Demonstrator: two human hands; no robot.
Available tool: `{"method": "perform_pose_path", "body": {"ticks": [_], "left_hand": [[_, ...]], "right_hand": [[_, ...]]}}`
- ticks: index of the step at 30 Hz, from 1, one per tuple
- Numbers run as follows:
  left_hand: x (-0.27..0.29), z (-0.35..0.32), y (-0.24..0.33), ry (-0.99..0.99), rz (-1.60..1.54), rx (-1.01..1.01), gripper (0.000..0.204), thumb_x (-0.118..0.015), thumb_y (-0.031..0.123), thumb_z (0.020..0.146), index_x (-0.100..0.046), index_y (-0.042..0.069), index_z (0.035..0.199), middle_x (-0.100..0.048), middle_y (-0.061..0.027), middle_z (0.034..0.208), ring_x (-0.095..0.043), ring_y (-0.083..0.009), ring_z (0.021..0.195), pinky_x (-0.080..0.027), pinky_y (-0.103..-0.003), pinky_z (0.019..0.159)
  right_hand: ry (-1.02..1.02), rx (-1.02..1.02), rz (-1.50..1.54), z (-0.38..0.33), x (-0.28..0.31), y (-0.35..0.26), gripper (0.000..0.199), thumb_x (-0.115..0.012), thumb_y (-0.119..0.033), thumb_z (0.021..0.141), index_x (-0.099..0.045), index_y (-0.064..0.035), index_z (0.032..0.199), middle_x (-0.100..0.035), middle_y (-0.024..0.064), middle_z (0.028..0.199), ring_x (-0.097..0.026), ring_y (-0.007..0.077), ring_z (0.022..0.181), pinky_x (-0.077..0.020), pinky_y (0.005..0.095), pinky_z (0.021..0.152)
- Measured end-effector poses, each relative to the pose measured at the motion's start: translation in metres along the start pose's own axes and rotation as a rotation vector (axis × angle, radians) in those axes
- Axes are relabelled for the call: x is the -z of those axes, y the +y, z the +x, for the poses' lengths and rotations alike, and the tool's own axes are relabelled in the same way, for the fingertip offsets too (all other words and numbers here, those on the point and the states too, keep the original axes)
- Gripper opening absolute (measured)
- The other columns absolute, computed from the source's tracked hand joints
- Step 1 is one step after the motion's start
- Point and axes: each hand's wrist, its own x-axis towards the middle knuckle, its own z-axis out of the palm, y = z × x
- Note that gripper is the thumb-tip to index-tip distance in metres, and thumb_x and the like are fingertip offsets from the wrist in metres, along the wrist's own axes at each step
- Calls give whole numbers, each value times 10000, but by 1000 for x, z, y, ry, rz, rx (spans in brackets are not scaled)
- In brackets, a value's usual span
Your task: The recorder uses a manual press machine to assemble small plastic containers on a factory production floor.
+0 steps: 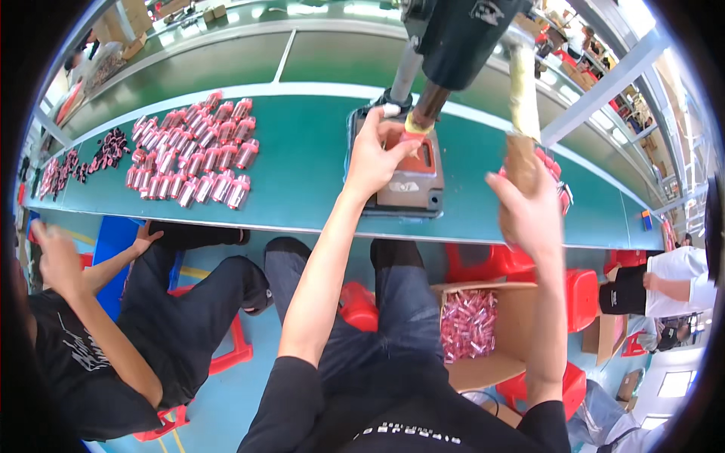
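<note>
My left hand (375, 153) reaches to the base of a black press machine (453, 38) and pinches a small pink cylindrical part (410, 137) under its ram, over the red-orange fixture block (420, 158) on a grey base plate (408, 198). My right hand (529, 208) is wrapped around the brown lower end of the press's lever handle (522, 113), which is taped yellowish higher up. Both forearms are bare below black sleeves.
A batch of pink-capped metallic cylinders (196, 155) lies on the green conveyor table (302, 151) to the left, with darker small parts (109, 147) farther left. A cardboard box (483, 332) of pink parts sits by my knees. A person in black (98, 332) sits at my left; red stools stand below.
</note>
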Motion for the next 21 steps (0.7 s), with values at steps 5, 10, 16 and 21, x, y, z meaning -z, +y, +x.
{"method": "perform_pose_path", "body": {"ticks": [5, 10, 16, 21], "left_hand": [[-10, -3, -5, -29, -35, -35, 623, -749, 40, 813, -359, -68, 1286, -694, -126, 987, -658, -155, 902, -502, -296, 831], [4, -10, -4, -25, -103, 45, 640, -750, 50, 815, -368, -66, 1315, -690, -129, 984, -667, -158, 884, -507, -299, 832], [-12, 4, -9, -23, 34, -54, 582, -750, 58, 818, -411, -65, 1274, -692, -116, 1003, -661, -151, 879, -507, -283, 818], [4, -10, -4, 10, 102, -49, 490, -766, 81, 804, -488, -42, 1188, -700, -110, 1001, -650, -133, 871, -507, -287, 813]], "right_hand": [[49, -71, 113, 2, -6, 6, 576, -748, -234, 818, -523, 33, 1276, -624, 47, 973, -605, 109, 772, -485, 246, 619], [-54, -1, -75, -1, -2, 2, 557, -750, -244, 826, -539, 42, 1255, -622, 62, 941, -580, 115, 810, -482, 266, 745], [214, -15, 121, -1, -29, 24, 506, -777, -214, 809, -554, 28, 1193, -615, 50, 888, -573, 112, 778, -475, 278, 705], [241, 221, 223, -42, -8, -10, 623, -753, -95, 805, -446, 25, 1334, -541, 168, 1260, -579, 224, 1119, -501, 334, 926]]}}
